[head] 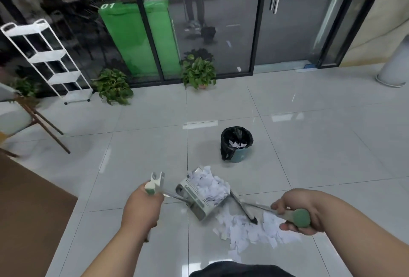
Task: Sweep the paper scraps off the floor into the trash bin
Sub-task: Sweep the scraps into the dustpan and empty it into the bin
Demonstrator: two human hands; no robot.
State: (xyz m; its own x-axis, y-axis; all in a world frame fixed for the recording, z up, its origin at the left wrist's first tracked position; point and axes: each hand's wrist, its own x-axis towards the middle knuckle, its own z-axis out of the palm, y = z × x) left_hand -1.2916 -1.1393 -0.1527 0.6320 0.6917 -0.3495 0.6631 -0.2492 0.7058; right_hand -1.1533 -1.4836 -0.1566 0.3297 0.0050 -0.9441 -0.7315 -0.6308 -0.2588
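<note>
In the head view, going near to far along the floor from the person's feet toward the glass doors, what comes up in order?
Loose paper scraps → dustpan heaped with scraps → trash bin with a black liner and scraps inside → potted plant at the glass doors.

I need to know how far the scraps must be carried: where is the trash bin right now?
In the head view the trash bin stands on the floor tiles just right of centre, beyond the loaded dustpan and nearer than the potted plant by the glass door.
</note>
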